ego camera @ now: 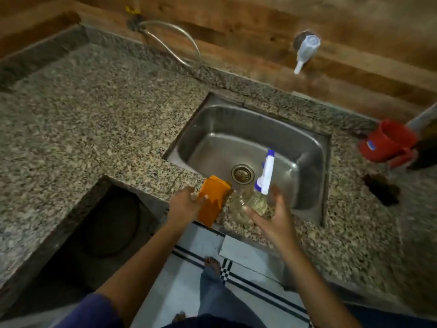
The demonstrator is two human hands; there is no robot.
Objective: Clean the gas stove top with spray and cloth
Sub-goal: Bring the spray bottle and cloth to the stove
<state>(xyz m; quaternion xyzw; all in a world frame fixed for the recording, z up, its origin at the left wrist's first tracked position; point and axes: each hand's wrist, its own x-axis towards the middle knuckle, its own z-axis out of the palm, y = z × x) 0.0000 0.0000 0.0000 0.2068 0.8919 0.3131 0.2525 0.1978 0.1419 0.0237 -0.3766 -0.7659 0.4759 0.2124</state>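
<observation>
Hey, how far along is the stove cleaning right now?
Barely started. Done: nothing shows as cleaned; no stove is in view, only the granite counter and sink. In hand: the left hand grips the orange cloth; the right hand spreads open around the spray bottle at the sink's front edge, not clearly gripping it. Left: spraying and wiping the stove top.

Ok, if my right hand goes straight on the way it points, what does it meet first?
The spray bottle, standing by the sink just ahead of your right hand; the thumb may already touch it, depth unclear.
</observation>
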